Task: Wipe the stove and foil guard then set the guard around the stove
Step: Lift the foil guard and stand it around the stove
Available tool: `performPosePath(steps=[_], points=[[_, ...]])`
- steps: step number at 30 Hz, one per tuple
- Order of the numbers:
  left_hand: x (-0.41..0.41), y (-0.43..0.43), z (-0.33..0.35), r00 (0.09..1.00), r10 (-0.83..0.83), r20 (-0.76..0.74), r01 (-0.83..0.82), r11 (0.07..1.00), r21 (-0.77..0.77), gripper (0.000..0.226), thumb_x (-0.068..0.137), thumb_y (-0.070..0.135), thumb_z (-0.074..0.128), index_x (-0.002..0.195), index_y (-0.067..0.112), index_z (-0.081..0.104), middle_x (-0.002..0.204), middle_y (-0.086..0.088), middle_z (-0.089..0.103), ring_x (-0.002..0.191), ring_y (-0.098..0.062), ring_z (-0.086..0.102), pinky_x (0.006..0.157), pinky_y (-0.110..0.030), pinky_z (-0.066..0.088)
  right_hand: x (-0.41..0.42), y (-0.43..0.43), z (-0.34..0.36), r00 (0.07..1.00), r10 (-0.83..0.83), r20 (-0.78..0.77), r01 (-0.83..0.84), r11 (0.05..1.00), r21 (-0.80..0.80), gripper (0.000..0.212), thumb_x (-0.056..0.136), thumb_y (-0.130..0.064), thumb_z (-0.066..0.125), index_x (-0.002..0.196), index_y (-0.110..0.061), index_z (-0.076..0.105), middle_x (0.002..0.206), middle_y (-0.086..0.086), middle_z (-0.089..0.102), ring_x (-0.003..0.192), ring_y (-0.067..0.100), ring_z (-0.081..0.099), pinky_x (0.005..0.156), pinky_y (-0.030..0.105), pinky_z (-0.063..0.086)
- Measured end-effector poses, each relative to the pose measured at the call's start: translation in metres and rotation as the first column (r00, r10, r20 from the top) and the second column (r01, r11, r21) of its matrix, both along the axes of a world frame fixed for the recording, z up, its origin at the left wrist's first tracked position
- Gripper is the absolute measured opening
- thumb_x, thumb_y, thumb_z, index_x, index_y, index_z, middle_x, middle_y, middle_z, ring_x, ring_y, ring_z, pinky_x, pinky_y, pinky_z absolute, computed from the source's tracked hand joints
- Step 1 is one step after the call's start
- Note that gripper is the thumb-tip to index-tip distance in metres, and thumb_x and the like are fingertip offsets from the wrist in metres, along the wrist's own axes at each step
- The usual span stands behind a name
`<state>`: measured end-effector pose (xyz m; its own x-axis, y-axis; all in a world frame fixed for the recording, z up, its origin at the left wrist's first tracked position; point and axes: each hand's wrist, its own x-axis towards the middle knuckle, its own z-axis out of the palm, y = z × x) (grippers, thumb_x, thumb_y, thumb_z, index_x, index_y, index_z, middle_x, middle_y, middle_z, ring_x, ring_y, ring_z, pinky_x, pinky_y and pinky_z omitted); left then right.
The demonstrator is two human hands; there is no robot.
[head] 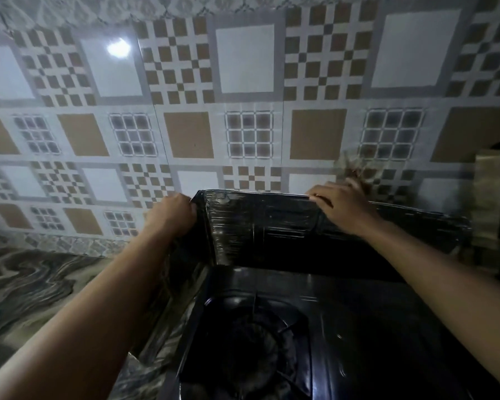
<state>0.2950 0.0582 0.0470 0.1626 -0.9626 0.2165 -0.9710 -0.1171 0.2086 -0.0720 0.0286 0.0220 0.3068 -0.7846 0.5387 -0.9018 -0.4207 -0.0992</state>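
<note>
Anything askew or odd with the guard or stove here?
Mostly fine. The foil guard stands behind the stove, held at its top edge by the left hand and right hand. Its right end sags lower and looks crumpled.

left hand (172, 215) grips foil guard (266, 226) corner | right hand (342, 207) on top edge | stove (286, 342) below

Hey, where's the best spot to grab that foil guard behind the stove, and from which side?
Take the foil guard by its top edge, coming from above. It stands upright against the tiled wall behind the stove, so only that rim is free. One hand at the folded left corner, as the left hand is, and the right hand further along would probably keep the thin sheet from buckling.
</note>
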Motion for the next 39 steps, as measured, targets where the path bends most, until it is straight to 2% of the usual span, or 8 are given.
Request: performPosePath(steps=[9, 15, 20, 25, 29, 32, 36, 39], points=[[0.004, -0.039, -0.027, 0.997, -0.028, -0.065, 0.042, 0.975, 0.219, 0.045, 0.095, 0.040, 0.042, 0.114, 0.006, 0.065, 0.117, -0.022, 0.065, 0.107, -0.040, 0.061, 0.092, -0.047, 0.051, -0.003, -0.015, -0.022, 0.995, -0.033, -0.098, 0.050, 0.984, 0.174, 0.023, 0.105, -0.040, 0.040, 0.107, -0.032, 0.062, 0.105, -0.007, 0.066, 0.100, 0.020, 0.061, 0.113, 0.057, 0.023], [-0.002, -0.048, -0.033, 0.988, -0.064, -0.138, 0.096, 0.966, 0.239, 0.045, 0.094, 0.041, 0.041, 0.110, 0.009, 0.066, 0.112, -0.020, 0.066, 0.102, -0.038, 0.062, 0.091, -0.048, 0.051, 0.018, -0.012, -0.009, 0.957, -0.065, -0.282, 0.102, 0.988, 0.120, 0.026, 0.094, -0.045, 0.047, 0.112, -0.027, 0.053, 0.111, 0.000, 0.062, 0.106, 0.024, 0.058, 0.097, 0.044, 0.034], [-0.006, -0.049, -0.018, 0.985, -0.073, -0.156, 0.112, 0.959, 0.261, 0.039, 0.097, 0.034, 0.044, 0.110, 0.004, 0.065, 0.112, -0.021, 0.064, 0.094, -0.033, 0.058, 0.081, -0.038, 0.045, 0.078, -0.024, 0.006, 0.985, 0.099, -0.142, -0.067, 0.974, 0.218, 0.047, 0.090, -0.049, 0.056, 0.134, -0.030, 0.050, 0.134, -0.002, 0.058, 0.121, 0.023, 0.055, 0.107, 0.049, 0.036], [-0.004, -0.045, -0.019, 0.970, -0.044, -0.238, 0.123, 0.937, 0.327, 0.042, 0.098, 0.032, 0.044, 0.115, -0.001, 0.064, 0.115, -0.022, 0.065, 0.104, -0.035, 0.061, 0.084, -0.037, 0.047, 0.139, -0.046, 0.016, 0.974, 0.226, -0.004, -0.200, 0.871, 0.449, 0.043, 0.098, -0.042, 0.055, 0.139, -0.029, 0.052, 0.133, -0.002, 0.060, 0.120, 0.020, 0.055, 0.100, 0.045, 0.047], [-0.004, -0.038, -0.022, 0.912, 0.003, -0.411, 0.179, 0.897, 0.403, 0.031, 0.094, 0.027, 0.047, 0.095, 0.003, 0.065, 0.097, -0.015, 0.067, 0.080, -0.026, 0.065, 0.067, -0.033, 0.053, 0.166, -0.061, 0.013, 0.973, 0.230, -0.020, -0.177, 0.798, 0.576, 0.025, 0.096, -0.039, 0.061, 0.112, -0.021, 0.068, 0.109, 0.001, 0.065, 0.098, 0.019, 0.058, 0.079, 0.033, 0.047], [-0.003, -0.034, -0.022, 0.838, 0.051, -0.543, 0.243, 0.857, 0.455, 0.021, 0.089, 0.022, 0.049, 0.086, 0.006, 0.062, 0.094, -0.015, 0.066, 0.081, -0.025, 0.064, 0.076, -0.038, 0.057, 0.177, -0.066, 0.004, 0.978, 0.207, -0.039, -0.149, 0.811, 0.565, 0.029, 0.098, -0.037, 0.059, 0.074, -0.020, 0.056, 0.080, -0.004, 0.057, 0.081, 0.017, 0.055, 0.062, 0.030, 0.038], [-0.001, -0.026, -0.019, 0.755, 0.075, -0.651, 0.292, 0.851, 0.436, 0.023, 0.092, 0.011, 0.043, 0.086, 0.005, 0.064, 0.086, -0.015, 0.069, 0.085, -0.032, 0.066, 0.091, -0.053, 0.054, 0.185, -0.067, 0.005, 0.984, 0.177, -0.027, -0.125, 0.787, 0.604, 0.033, 0.099, -0.039, 0.058, 0.079, -0.013, 0.058, 0.083, 0.003, 0.059, 0.079, 0.022, 0.059, 0.074, 0.037, 0.047], [-0.001, -0.025, -0.015, 0.742, 0.072, -0.667, 0.304, 0.850, 0.430, 0.024, 0.090, 0.011, 0.042, 0.086, 0.004, 0.064, 0.086, -0.016, 0.069, 0.091, -0.038, 0.068, 0.093, -0.058, 0.052, 0.189, -0.065, 0.008, 0.985, 0.173, -0.030, -0.119, 0.781, 0.613, 0.031, 0.099, -0.037, 0.058, 0.083, -0.011, 0.060, 0.083, 0.002, 0.057, 0.076, 0.019, 0.057, 0.067, 0.034, 0.044]])
